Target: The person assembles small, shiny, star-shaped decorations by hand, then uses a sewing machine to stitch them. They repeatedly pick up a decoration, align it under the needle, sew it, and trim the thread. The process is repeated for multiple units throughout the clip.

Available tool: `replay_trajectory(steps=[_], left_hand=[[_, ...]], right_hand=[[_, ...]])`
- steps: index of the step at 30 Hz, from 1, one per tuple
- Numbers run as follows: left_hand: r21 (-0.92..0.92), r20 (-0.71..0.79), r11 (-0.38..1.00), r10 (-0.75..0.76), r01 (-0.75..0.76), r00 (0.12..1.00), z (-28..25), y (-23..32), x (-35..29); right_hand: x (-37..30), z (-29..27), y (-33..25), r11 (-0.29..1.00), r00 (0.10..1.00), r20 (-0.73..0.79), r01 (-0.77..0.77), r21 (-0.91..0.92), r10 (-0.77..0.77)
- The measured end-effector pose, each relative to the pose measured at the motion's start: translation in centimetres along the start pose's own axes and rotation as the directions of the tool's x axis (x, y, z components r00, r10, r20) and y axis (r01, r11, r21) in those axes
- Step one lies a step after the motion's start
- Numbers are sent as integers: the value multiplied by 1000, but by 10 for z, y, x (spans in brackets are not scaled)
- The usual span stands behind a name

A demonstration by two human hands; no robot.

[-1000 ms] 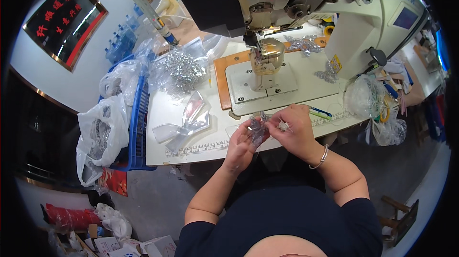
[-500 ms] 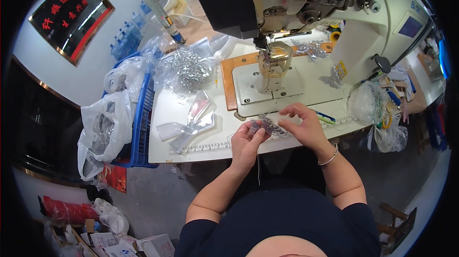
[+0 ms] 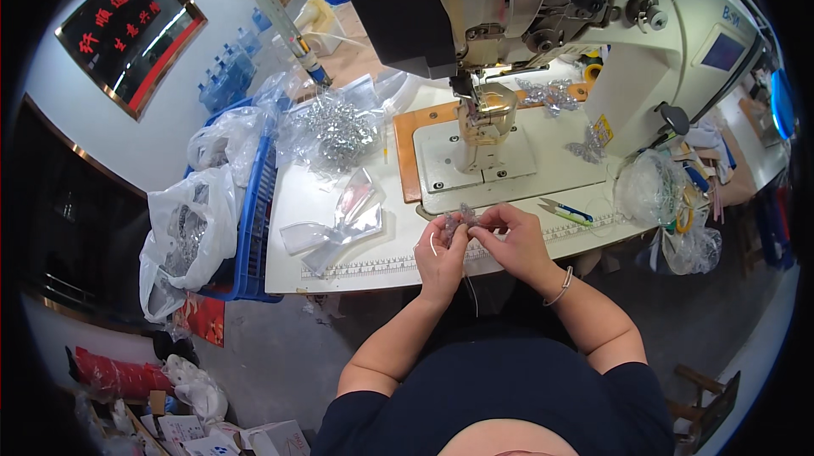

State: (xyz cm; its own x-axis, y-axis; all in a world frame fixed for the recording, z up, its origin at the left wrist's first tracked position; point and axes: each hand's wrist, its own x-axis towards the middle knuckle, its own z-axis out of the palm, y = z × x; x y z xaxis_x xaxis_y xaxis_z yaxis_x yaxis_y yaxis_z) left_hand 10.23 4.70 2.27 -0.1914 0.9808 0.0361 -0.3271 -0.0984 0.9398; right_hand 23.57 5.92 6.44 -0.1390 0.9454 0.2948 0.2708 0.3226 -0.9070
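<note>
Both hands meet at the front edge of the sewing table. My left hand point(image 3: 441, 268) pinches a small silvery, glittery piece point(image 3: 460, 217) between thumb and fingers. My right hand point(image 3: 515, 242) has its fingertips closed on the same piece from the right. Part of the piece is hidden by the fingers, so its full shape cannot be made out. A thin white cord point(image 3: 472, 291) hangs below the hands, and a bit of it curves over the left fingers. Just beyond stands the post of a sewing machine point(image 3: 487, 121). Thread snips point(image 3: 566, 212) lie right of my right hand.
Clear plastic pieces point(image 3: 343, 223) lie left on the table, with a heap of silvery bits point(image 3: 332, 127) behind. Silver butterfly-shaped pieces point(image 3: 585, 147) rest by the machine. A blue crate point(image 3: 254, 210) with plastic bags borders the left side. A ruler strip point(image 3: 365, 268) runs along the front edge.
My right hand has moved left and down from beside the snips and closed on the silvery piece. The snips are now uncovered. My left hand has turned slightly, still holding the piece.
</note>
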Motion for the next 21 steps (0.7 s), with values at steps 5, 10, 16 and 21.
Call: replay_trajectory(steps=[5, 10, 16, 21], left_hand=[[1, 33, 1000, 14, -15, 999, -2, -3, 2], [-85, 25, 996, -33, 35, 999, -3, -3, 7], [-112, 99, 992, -49, 60, 994, -6, -1, 8], [-369, 512, 869, -106, 330, 852, -18, 24, 33]], right_hand=[[9, 0, 16, 992, 993, 67, -100, 72, 95], [10, 8, 8, 940, 951, -39, 295, -172, -306], [21, 3, 12, 988, 993, 101, -68, 142, 54], [37, -18, 5, 757, 906, 375, -383, 530, 196]])
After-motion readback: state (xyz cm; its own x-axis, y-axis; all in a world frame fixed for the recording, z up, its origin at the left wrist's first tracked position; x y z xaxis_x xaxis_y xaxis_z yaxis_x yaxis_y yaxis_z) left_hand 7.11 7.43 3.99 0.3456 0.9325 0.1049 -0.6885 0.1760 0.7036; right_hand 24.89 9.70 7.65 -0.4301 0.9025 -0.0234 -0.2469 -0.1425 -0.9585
